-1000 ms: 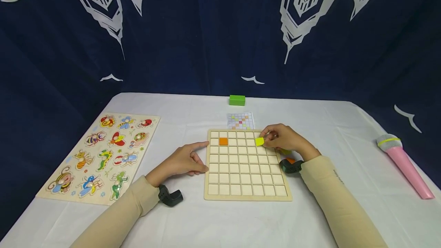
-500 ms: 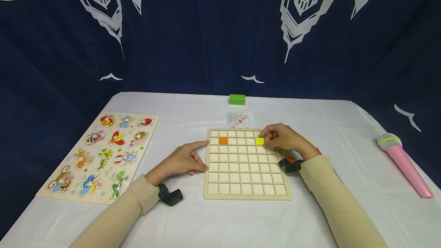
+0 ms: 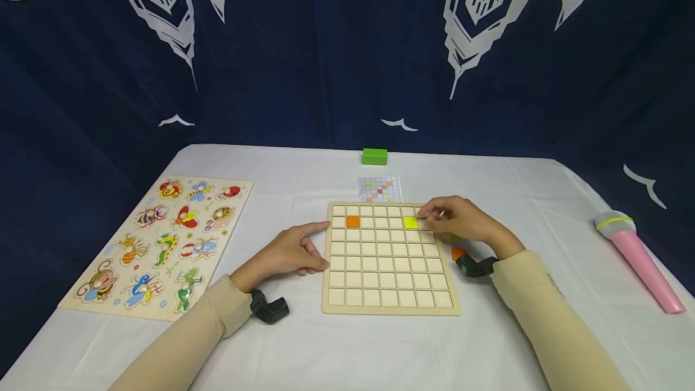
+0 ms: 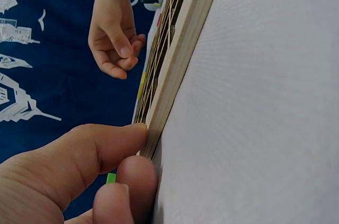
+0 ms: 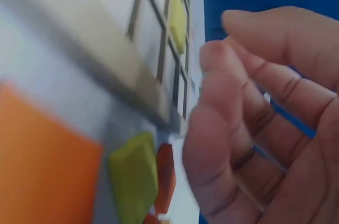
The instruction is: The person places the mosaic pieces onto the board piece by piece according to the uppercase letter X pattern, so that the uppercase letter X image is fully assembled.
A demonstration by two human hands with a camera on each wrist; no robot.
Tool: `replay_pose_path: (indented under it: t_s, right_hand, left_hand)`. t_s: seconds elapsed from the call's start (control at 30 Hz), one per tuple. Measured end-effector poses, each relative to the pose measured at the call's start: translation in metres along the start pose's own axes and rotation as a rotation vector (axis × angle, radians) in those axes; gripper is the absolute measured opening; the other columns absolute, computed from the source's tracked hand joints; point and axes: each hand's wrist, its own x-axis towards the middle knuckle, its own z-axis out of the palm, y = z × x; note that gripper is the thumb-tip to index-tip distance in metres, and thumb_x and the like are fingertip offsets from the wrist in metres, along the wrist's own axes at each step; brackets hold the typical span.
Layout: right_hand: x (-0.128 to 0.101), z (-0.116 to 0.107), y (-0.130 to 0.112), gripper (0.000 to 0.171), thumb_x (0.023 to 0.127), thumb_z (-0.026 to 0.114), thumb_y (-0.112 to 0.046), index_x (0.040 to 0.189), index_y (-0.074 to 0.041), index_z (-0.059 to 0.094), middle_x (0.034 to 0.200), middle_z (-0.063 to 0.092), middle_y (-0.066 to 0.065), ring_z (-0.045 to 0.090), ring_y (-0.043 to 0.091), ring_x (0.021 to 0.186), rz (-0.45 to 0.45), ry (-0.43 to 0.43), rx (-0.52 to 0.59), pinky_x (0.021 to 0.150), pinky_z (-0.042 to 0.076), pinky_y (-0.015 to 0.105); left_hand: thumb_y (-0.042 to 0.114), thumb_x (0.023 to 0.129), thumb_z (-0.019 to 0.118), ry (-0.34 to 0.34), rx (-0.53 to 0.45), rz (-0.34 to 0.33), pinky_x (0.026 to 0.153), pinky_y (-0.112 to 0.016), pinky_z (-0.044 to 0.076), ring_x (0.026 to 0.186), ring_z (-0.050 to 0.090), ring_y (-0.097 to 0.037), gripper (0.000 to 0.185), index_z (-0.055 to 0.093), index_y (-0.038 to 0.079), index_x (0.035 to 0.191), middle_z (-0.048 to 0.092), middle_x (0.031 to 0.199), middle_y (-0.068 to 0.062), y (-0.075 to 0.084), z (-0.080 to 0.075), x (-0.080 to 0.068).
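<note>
A pale wooden grid board (image 3: 391,310) lies flat, with an orange tile (image 3: 353,221) and a yellow tile (image 3: 411,222) set in its second row from the far side. My right hand (image 3: 461,219) hovers just right of the yellow tile, fingers loosely bent and holding nothing, as the right wrist view confirms. At the board's left edge, my left hand (image 3: 285,252) touches the rim with index finger and thumb; its other fingers are bent. Beside the right rim, partly hidden under the right hand, lie a loose orange tile (image 5: 42,166), a yellow-green tile (image 5: 133,179) and a reddish-orange tile (image 5: 165,179).
Behind the board lies a card (image 3: 379,189) printed with a coloured grid pattern, and beyond it a green block (image 3: 374,157). An insect peg puzzle (image 3: 116,311) occupies the left side. A pink toy microphone (image 3: 637,264) rests at the far right.
My right hand has let go of the yellow tile, now lying in its cell, and drawn slightly to the right. The left hand stays at the board's edge.
</note>
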Motion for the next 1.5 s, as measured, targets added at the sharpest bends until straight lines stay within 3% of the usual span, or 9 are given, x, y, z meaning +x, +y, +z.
replay_pose_path:
  t_s: [0.27,0.43,0.6,0.9,1.13,1.33,1.5]
  right_hand:
    - [-0.021,-0.005,0.012,0.015,0.103,0.072,-0.006,0.115,0.001,0.077,0.096,0.069,0.003,0.055,0.013,0.077,-0.046,0.055,-0.007,0.066,0.048,0.024]
    - [-0.035,-0.009,0.023,0.015,0.103,0.071,-0.002,0.115,0.003,0.076,0.099,0.071,0.008,0.057,0.01,0.075,-0.05,0.047,0.037,0.064,0.053,0.024]
    - [-0.047,-0.012,0.031,0.015,0.102,0.068,0.002,0.115,0.005,0.075,0.104,0.073,0.01,0.058,0.01,0.073,-0.055,0.014,0.071,0.063,0.054,0.025]
    - [-0.057,-0.017,0.042,0.018,0.103,0.067,0.003,0.119,0.01,0.072,0.096,0.069,0.004,0.057,0.01,0.073,-0.033,-0.092,0.13,0.063,0.053,0.025]
    - [-0.058,-0.02,0.052,0.027,0.092,0.064,0.015,0.116,0.01,0.074,0.098,0.067,0.0,0.056,0.01,0.082,-0.09,-0.144,0.152,0.069,0.049,0.021]
    - [-0.057,-0.019,0.055,0.037,0.083,0.062,0.019,0.116,0.008,0.075,0.094,0.062,0.001,0.048,0.012,0.072,-0.151,-0.166,0.129,0.059,0.041,0.025]
    - [-0.056,-0.019,0.053,0.034,0.084,0.066,0.017,0.116,0.009,0.075,0.091,0.057,0.0,0.046,0.012,0.069,-0.124,-0.177,0.133,0.059,0.039,0.024]
  left_hand:
    - [0.008,0.085,0.089,-0.006,-0.005,0.001,0.057,-0.023,0.055,0.057,0.063,-0.01,0.091,0.043,0.002,0.164,0.074,0.08,-0.005,0.0,0.001,0.001]
    - [0.009,0.085,0.089,-0.008,-0.004,0.002,0.057,-0.023,0.055,0.057,0.063,-0.01,0.091,0.044,0.002,0.164,0.074,0.08,-0.005,0.0,0.001,0.001]
    - [0.009,0.085,0.089,-0.012,-0.004,0.003,0.057,-0.023,0.055,0.057,0.063,-0.01,0.091,0.044,0.002,0.164,0.074,0.08,-0.005,0.001,0.001,0.001]
    - [0.009,0.085,0.089,-0.012,-0.006,0.005,0.057,-0.023,0.054,0.056,0.062,-0.01,0.091,0.044,0.001,0.163,0.074,0.079,-0.004,0.002,0.002,0.001]
    - [0.007,0.085,0.089,-0.01,-0.007,-0.006,0.058,-0.024,0.056,0.057,0.063,-0.011,0.091,0.044,0.002,0.164,0.075,0.08,-0.005,0.002,0.001,0.002]
    - [0.006,0.085,0.089,-0.007,-0.008,-0.006,0.057,-0.023,0.057,0.059,0.065,-0.011,0.091,0.043,0.002,0.164,0.074,0.079,-0.005,0.001,0.001,0.002]
    - [0.006,0.084,0.089,0.001,-0.002,-0.011,0.057,-0.023,0.056,0.058,0.064,-0.011,0.091,0.044,0.002,0.164,0.074,0.079,-0.005,0.0,0.0,0.001]
